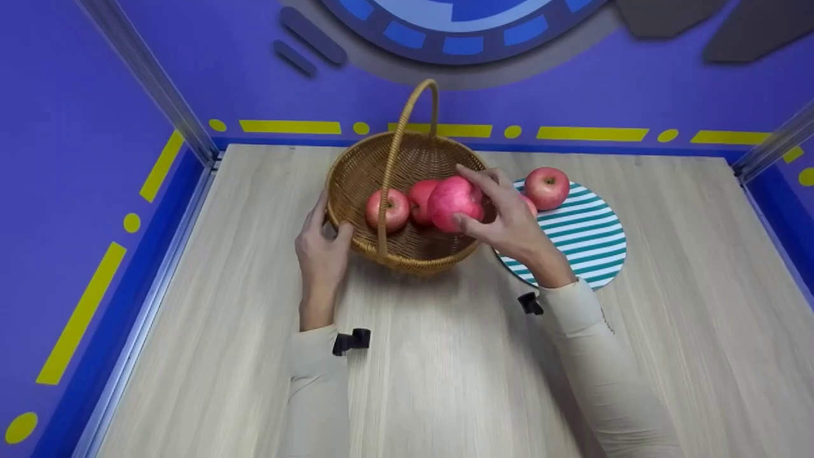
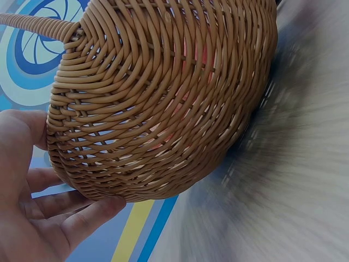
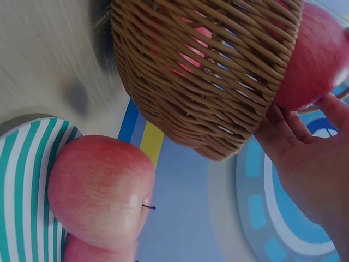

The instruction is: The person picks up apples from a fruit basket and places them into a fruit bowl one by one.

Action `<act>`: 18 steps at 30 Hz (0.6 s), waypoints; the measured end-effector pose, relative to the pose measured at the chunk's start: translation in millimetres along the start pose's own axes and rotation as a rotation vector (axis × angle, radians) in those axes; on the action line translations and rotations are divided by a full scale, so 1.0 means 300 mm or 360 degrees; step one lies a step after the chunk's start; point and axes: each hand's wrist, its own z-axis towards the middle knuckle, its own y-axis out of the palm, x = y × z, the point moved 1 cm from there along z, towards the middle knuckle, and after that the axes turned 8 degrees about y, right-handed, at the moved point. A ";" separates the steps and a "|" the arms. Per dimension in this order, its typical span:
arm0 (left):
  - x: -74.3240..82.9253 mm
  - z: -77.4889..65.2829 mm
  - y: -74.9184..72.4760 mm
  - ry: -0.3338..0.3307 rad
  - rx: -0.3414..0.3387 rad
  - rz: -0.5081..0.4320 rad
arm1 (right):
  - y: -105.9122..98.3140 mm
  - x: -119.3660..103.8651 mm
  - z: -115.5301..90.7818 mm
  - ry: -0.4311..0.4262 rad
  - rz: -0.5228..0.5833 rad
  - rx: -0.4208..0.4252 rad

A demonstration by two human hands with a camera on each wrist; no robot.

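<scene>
A brown wicker basket [image 1: 356,166] with an arched handle stands on the table. My left hand [image 1: 323,248] grips its left rim; in the left wrist view the fingers [image 2: 90,218] lie against the weave. Over the basket's right side, my right hand [image 1: 512,222] holds a red apple [image 1: 453,205] between thumb and fingers. In the right wrist view that apple [image 3: 316,57] shows at the rim. Inside the basket lie one apple [image 1: 389,211] and another [image 1: 420,194] partly hidden behind the held one.
Right of the basket lies a round green-and-white striped mat [image 1: 588,232]. An apple [image 1: 547,188] sits on it, with a second apple [image 1: 529,205] partly covered by my right hand. Blue printed walls [image 1: 267,95] enclose the wooden table [image 1: 439,369] at the back and sides.
</scene>
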 end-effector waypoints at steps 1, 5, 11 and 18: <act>0.001 0.000 0.000 -0.0003 0.0001 0.0002 | -0.003 0.001 -0.005 -0.0004 0.0023 0.0023; 0.000 0.001 0.000 -0.0007 0.0004 0.0006 | -0.014 0.007 -0.025 0.0002 0.0158 0.0116; -0.003 0.003 0.000 0.0010 0.0011 -0.0002 | -0.029 0.021 -0.064 0.0036 0.0354 0.0241; 0.000 0.003 0.001 0.0027 0.0017 -0.0007 | -0.054 0.039 -0.101 -0.0037 0.0288 0.0380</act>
